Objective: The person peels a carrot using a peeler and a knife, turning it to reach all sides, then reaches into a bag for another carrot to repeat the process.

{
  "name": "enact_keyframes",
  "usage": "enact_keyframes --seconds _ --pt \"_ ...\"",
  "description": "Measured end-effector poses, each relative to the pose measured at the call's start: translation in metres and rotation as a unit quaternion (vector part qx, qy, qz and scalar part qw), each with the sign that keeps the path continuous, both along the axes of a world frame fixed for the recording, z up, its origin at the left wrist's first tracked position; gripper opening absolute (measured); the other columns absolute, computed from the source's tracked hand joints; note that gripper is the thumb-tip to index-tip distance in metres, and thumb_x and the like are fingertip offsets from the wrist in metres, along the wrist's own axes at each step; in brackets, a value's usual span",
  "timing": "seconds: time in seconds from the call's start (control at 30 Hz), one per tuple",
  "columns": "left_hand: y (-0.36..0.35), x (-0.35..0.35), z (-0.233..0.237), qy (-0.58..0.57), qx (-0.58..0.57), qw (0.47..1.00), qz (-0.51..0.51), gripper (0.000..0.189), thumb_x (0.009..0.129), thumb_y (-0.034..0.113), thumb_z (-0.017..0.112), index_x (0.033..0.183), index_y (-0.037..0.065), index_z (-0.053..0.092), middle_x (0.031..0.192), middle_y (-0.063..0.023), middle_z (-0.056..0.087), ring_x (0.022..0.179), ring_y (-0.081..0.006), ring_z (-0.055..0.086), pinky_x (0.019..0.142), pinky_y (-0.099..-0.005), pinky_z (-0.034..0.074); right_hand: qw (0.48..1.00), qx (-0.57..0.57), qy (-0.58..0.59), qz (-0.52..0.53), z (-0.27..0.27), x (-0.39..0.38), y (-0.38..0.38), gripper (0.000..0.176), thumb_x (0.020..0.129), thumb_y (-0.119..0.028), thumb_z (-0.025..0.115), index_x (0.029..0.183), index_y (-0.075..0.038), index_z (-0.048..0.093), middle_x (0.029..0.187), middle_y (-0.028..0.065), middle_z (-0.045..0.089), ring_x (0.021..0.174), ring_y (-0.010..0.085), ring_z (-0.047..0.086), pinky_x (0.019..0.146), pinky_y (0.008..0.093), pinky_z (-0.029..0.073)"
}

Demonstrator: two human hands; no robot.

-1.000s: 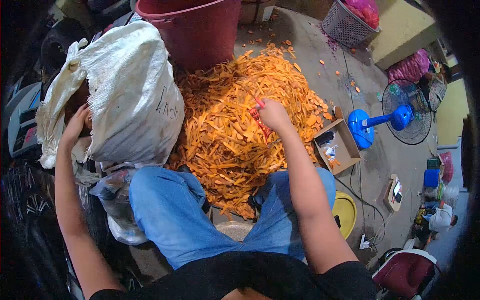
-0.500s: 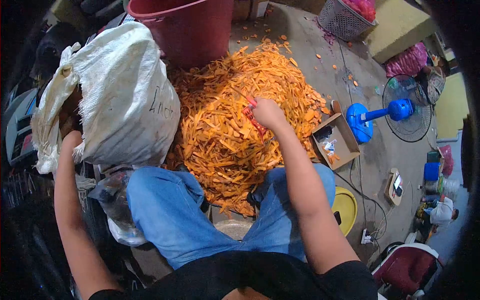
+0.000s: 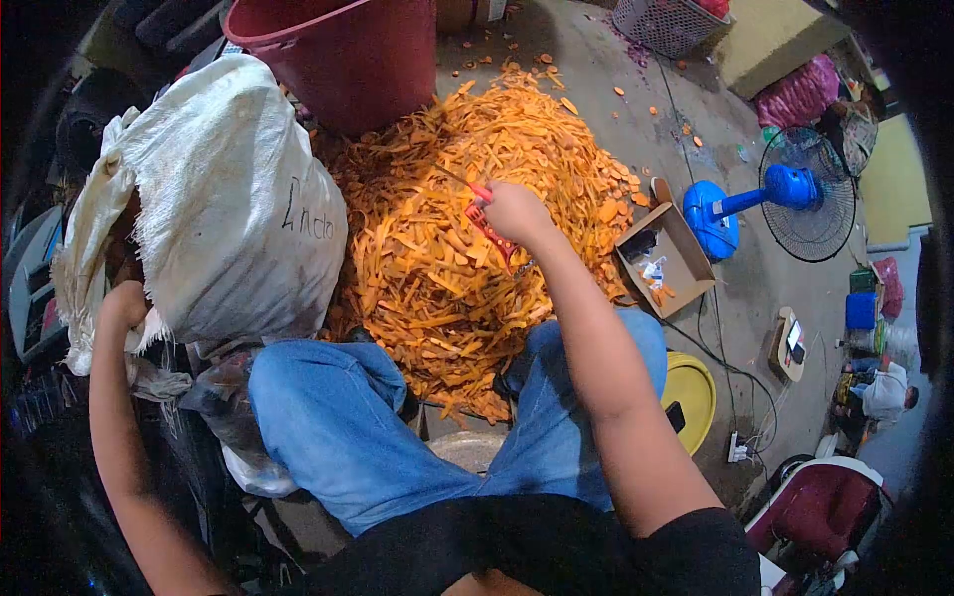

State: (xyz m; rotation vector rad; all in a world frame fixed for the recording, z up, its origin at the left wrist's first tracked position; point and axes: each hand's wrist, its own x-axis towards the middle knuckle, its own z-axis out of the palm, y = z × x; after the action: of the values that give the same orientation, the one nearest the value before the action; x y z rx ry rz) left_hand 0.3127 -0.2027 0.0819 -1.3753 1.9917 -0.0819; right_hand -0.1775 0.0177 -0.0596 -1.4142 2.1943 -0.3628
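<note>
My right hand (image 3: 517, 214) is closed around the red handle of a knife (image 3: 459, 177), its thin blade pointing up and left. From the same hand hangs a red perforated tool (image 3: 487, 233), perhaps a peeler. Beneath lies a large heap of orange peelings and slices (image 3: 447, 268), which look like carrot. My left hand (image 3: 124, 301) is at the open mouth of a white woven sack (image 3: 238, 219) with dark lettering; its fingers are hidden there, so I cannot see what they hold. The sack's contents are in shadow.
A dark red tub (image 3: 348, 70) stands behind the heap. To the right are a cardboard box (image 3: 686, 253), a blue fan (image 3: 711, 219), a yellow lid (image 3: 696, 387) and cables on the floor. Farther off are a grey basket (image 3: 661, 30), a red chair (image 3: 820, 517) and a person (image 3: 882, 392).
My left hand has drawn back a little from inside the sack, so more of it shows. The right hand still holds the knife over the heap. The whole view has shifted slightly.
</note>
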Motion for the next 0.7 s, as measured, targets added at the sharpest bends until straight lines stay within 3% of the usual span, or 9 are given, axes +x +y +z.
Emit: enact_keyframes --seconds 0.1,0.2,0.3,0.4,0.47,0.5,0.57,0.63,0.7 --pt "-0.011 0.013 0.010 0.013 -0.032 0.997 -0.062 0.020 0.061 0.016 0.054 0.069 -0.003 0.055 0.063 -0.0205 0.054 0.063 -0.0369 0.052 0.055 -0.0378 0.042 1.000 0.000 -0.005 -0.006 -0.001 0.001 0.000 0.022 0.076 -0.024 0.046 0.081 -0.004 0.053 0.076 0.0167 0.056 0.073 0.0310 0.053 0.064 0.0379 0.041" --pt "0.022 -0.038 0.069 0.066 -0.046 0.996 -0.046 0.025 0.059 0.019 0.061 0.063 -0.005 0.055 0.063 -0.0191 0.055 0.055 -0.0268 0.054 0.053 -0.0334 0.043 1.000 0.012 0.004 -0.006 0.003 0.004 -0.001 0.021 0.076 -0.024 0.045 0.080 -0.005 0.052 0.076 0.0165 0.055 0.073 0.0310 0.053 0.064 0.0382 0.041" --pt "0.023 -0.033 0.107 0.227 -0.045 0.972 0.048 0.026 0.065 0.013 0.059 0.081 -0.006 0.054 0.068 -0.0075 0.056 0.060 -0.0141 0.053 0.054 -0.0254 0.042 1.000 0.003 -0.022 -0.020 0.007 0.003 -0.002 0.018 0.074 -0.020 0.044 0.078 -0.004 0.051 0.075 0.0171 0.055 0.074 0.0310 0.052 0.064 0.0384 0.040" --pt "0.039 -0.017 0.116 0.384 -0.127 0.914 0.022 0.034 0.072 0.018 0.055 0.096 -0.004 0.048 0.083 -0.0076 0.055 0.068 -0.0142 0.053 0.059 -0.0241 0.042 0.999 0.013 -0.016 -0.027 0.013 0.001 -0.001 0.016 0.072 -0.016 0.044 0.078 -0.004 0.051 0.076 0.0171 0.055 0.074 0.0311 0.052 0.064 0.0381 0.040" --pt "0.068 -0.037 0.107 0.699 -0.018 0.691 0.182 0.043 0.076 0.026 0.051 0.108 -0.001 0.041 0.094 -0.0079 0.052 0.076 -0.0145 0.053 0.064 -0.0242 0.043 1.000 0.001 -0.022 -0.023 0.009 0.000 -0.001 0.015 0.070 -0.014 0.043 0.078 -0.004 0.051 0.076 0.0172 0.055 0.074 0.0311 0.052 0.064 0.0381 0.040" --pt "0.064 -0.022 0.090 0.751 0.030 0.650 0.113 0.047 0.077 0.031 0.050 0.112 0.002 0.037 0.099 -0.0093 0.051 0.080 -0.0142 0.052 0.063 -0.0256 0.045 0.999 -0.010 -0.024 -0.023 0.008 -0.001 -0.002 0.015 0.069 -0.012 0.043 0.079 -0.003 0.052 0.076 0.0173 0.055 0.074 0.0312 0.052 0.065 0.0380 0.040" --pt "0.088 -0.061 0.060 0.824 0.193 0.520 0.114 0.046 0.078 0.033 0.047 0.112 0.003 0.037 0.101 -0.0117 0.049 0.079 -0.0158 0.052 0.060 -0.0262 0.046 0.999 -0.015 -0.038 -0.027 0.007 0.000 -0.002 0.016 0.068 -0.012 0.044 0.079 -0.002 0.052 0.076 0.0185 0.055 0.075 0.0317 0.052 0.066 0.0385 0.040" --pt "0.132 -0.127 0.012 0.868 0.247 0.429 -0.028 0.048 0.078 0.037 0.044 0.111 0.004 0.038 0.100 -0.0137 0.049 0.072 -0.0173 0.053 0.055 -0.0263 0.047 0.998 -0.022 -0.048 -0.025 0.008 -0.001 -0.003 0.017 0.067 -0.012 0.044 0.079 -0.001 0.051 0.077 0.0198 0.055 0.076 0.0321 0.052 0.067 0.0391 0.041" --pt "0.158 -0.186 -0.002 0.855 0.409 0.258 0.187 0.050 0.078 0.040 0.041 0.110 0.002 0.038 0.098 -0.0145 0.049 0.065 -0.0174 0.053 0.056 -0.0303 0.046 0.994 -0.052 -0.078 -0.050 0.007 0.000 -0.006 0.016 0.067 -0.013 0.045 0.076 -0.001 0.051 0.075 0.0199 0.055 0.074 0.0326 0.052 0.066 0.0396 0.040"
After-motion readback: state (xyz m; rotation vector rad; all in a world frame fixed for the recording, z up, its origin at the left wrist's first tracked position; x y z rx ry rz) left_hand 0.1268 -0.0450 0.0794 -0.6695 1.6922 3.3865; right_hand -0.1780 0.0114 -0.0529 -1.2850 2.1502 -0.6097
